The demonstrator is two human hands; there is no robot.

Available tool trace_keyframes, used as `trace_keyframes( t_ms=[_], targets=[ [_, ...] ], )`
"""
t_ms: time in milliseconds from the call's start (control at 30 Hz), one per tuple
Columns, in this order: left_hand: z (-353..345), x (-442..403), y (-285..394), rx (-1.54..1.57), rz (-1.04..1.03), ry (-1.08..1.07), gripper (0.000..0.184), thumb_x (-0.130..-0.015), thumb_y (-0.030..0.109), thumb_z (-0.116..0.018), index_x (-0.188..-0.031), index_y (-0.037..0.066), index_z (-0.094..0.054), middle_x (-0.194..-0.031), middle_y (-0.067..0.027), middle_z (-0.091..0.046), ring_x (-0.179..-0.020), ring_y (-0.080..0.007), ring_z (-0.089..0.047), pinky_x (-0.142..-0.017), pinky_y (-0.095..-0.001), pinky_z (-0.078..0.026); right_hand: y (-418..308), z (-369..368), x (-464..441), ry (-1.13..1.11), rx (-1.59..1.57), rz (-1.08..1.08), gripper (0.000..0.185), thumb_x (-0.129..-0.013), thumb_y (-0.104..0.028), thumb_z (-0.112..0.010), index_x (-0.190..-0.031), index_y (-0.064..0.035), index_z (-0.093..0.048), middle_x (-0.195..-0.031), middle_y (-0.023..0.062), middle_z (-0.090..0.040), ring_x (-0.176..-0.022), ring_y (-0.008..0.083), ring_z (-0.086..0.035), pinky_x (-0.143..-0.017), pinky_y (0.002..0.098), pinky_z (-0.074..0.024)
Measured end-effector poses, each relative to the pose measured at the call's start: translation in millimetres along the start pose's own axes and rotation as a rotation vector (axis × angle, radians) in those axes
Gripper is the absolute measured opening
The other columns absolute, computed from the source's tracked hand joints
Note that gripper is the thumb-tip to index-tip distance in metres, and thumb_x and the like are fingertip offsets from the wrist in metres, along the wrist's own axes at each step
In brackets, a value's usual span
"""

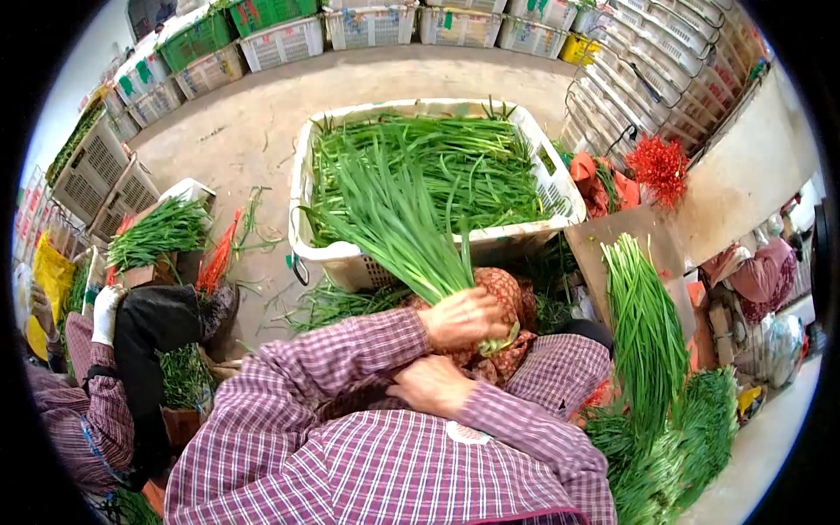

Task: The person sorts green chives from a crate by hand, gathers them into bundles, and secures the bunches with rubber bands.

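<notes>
A checked shirt [411, 464] fronts a floor [254, 140] edged with crates [372, 28]; left hand [464, 318] grips leaves [389, 214] (right hand [432, 386]: can't tell).

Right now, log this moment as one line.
Left hand: gripping green bunch | right hand: near left sleeve, grasp unclear | white crate: ahead, holding loose greens

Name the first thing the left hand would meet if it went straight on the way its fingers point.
The left hand, gripping the green bunch, would probably meet the reddish patterned cloth just to its right; depth is unclear, so it might pass above.
</notes>
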State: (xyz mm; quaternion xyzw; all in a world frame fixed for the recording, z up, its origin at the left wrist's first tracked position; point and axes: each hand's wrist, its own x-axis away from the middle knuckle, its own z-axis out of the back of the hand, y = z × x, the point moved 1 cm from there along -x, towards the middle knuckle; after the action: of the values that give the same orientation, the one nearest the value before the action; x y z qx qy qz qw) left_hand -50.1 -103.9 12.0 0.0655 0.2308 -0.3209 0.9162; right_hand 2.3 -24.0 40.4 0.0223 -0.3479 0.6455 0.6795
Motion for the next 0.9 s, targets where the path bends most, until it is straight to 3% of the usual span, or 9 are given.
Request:
trace_keyframes(
  t_ms=[100, 267, 333, 400, 467, 567, 667, 833, 900],
  targets=[
    [-16, 10, 27, -0.127, 0.011, -0.187, 0.017, -0.079, 0.026, -0.054, -0.091, 0.014, -0.056, -0.085, -0.0051, -0.058, -0.085, -0.0186, -0.056, -0.078, -0.0337, -0.043, 18, 6, 58, 0.143, -0.135, 0.113, 0.033, -0.092, -0.033, -0.052, -0.117, -0.0118, -0.061, -0.095, 0.0133, -0.065, -0.088, 0.0296, -0.064, -0.073, 0.0423, -0.0523],
    [-33, 14, 41, -0.022, 0.0, -0.127, 0.017, -0.075, 0.024, -0.056, -0.087, 0.011, -0.053, -0.083, -0.0051, -0.052, -0.086, -0.0205, -0.053, -0.081, -0.0379, -0.041, 39, 14, 90, 0.404, -0.316, 0.113, 0.025, -0.09, -0.029, -0.057, -0.101, -0.0088, -0.067, -0.097, 0.0119, -0.066, -0.09, 0.0294, -0.064, -0.077, 0.0419, -0.0507],
    [-44, 21, 40, 0.102, 0.054, 0.015, 0.027, -0.076, 0.024, -0.055, -0.099, 0.011, -0.055, -0.096, -0.01, -0.055, -0.097, -0.0237, -0.053, -0.093, -0.0406, -0.039, 44, 21, 86, 0.481, -0.343, 0.16, 0.02, -0.088, -0.023, -0.06, -0.096, -0.0069, -0.068, -0.088, 0.012, -0.068, -0.085, 0.0272, -0.066, -0.074, 0.038, -0.0514],
    [-59, 27, 39, 0.238, 0.106, -0.321, 0.039, -0.08, 0.028, -0.055, -0.114, 0.01, -0.053, -0.113, -0.0133, -0.055, -0.111, -0.0272, -0.05, -0.105, -0.0427, -0.032, 44, 28, 85, 0.6, -0.338, 0.059, 0.016, -0.086, -0.018, -0.063, -0.094, -0.0041, -0.067, -0.085, 0.0126, -0.067, -0.079, 0.0276, -0.066, -0.07, 0.0366, -0.0514],
    [-97, 42, 45, 0.641, 0.167, -0.057, 0.044, -0.082, 0.033, -0.055, -0.117, 0.007, -0.054, -0.119, -0.0131, -0.054, -0.118, -0.0281, -0.047, -0.108, -0.0415, -0.03, 44, 37, 83, 0.639, -0.376, 0.041, 0.014, -0.085, -0.014, -0.064, -0.092, -0.0023, -0.066, -0.083, 0.0132, -0.067, -0.076, 0.0274, -0.066, -0.067, 0.0353, -0.0512],
    [-13, 28, 40, 0.446, 0.176, -0.154, 0.039, -0.09, 0.024, -0.051, -0.126, 0.01, -0.048, -0.134, -0.0088, -0.047, -0.126, -0.0223, -0.043, -0.104, -0.0383, -0.037, 49, 53, 86, 0.858, -0.461, 0.042, 0.013, -0.086, -0.01, -0.062, -0.09, 0.001, -0.066, -0.08, 0.0128, -0.066, -0.074, 0.0237, -0.066, -0.065, 0.0324, -0.0511],
    [-39, 20, 45, 0.031, 0.017, -0.222, 0.04, -0.077, 0.019, -0.055, -0.115, 0.007, -0.055, -0.123, -0.0117, -0.054, -0.119, -0.0246, -0.05, -0.106, -0.0424, -0.035, 64, 53, 93, 1.001, -0.648, -0.065, 0.017, -0.088, -0.015, -0.061, -0.093, 0.0007, -0.067, -0.085, 0.0141, -0.068, -0.078, 0.024, -0.067, -0.069, 0.0328, -0.0515],
    [-31, 11, 44, 0.083, 0.05, -0.374, 0.032, -0.081, 0.019, -0.055, -0.11, 0.007, -0.056, -0.113, -0.0095, -0.058, -0.114, -0.0242, -0.053, -0.106, -0.0441, -0.035, 93, 33, 84, 1.168, -0.785, -0.129, 0.02, -0.092, -0.016, -0.057, -0.098, 0.0006, -0.068, -0.086, 0.0131, -0.068, -0.079, 0.0228, -0.068, -0.065, 0.0308, -0.0535],
    [-36, 13, 44, 0.075, 0.035, -0.368, 0.035, -0.082, 0.02, -0.055, -0.114, 0.007, -0.056, -0.114, -0.008, -0.059, -0.111, -0.0234, -0.055, -0.106, -0.044, -0.035, 93, 39, 79, 1.14, -0.645, -0.116, 0.017, -0.093, -0.011, -0.055, -0.099, 0.0013, -0.065, -0.087, 0.008, -0.068, -0.074, 0.0116, -0.064, -0.064, 0.0248, -0.052]
  ],
)
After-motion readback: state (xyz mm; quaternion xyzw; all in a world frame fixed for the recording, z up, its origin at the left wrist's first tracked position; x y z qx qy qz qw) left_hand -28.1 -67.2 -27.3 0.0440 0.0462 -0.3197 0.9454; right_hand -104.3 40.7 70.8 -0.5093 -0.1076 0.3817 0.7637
